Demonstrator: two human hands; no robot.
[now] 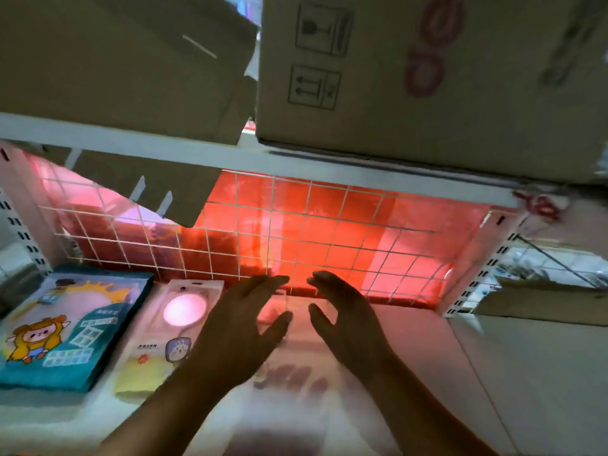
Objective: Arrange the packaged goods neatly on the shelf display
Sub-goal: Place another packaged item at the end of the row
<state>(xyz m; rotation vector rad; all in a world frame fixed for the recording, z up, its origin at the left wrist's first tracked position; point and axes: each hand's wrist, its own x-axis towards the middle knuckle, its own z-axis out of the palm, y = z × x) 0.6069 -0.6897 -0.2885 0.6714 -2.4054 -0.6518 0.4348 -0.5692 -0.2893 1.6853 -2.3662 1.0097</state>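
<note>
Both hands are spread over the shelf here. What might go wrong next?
1. The left hand is close by the white-and-yellow pack; a sideways sweep may skew it against the teal pack.
2. Neither it nor the right hand grips the blurred pale pack between them, so a push may slide it into the wire grid.
3. The cardboard flap hanging above left may snag a raised arm.

View: one head camera, wide-angle.
Facing: forward and down into the shelf [493, 373], toward its wire grid [329, 232] back.
Nearness: close to the shelf.
Top of frame: boxes [427, 77] seen from below.
</note>
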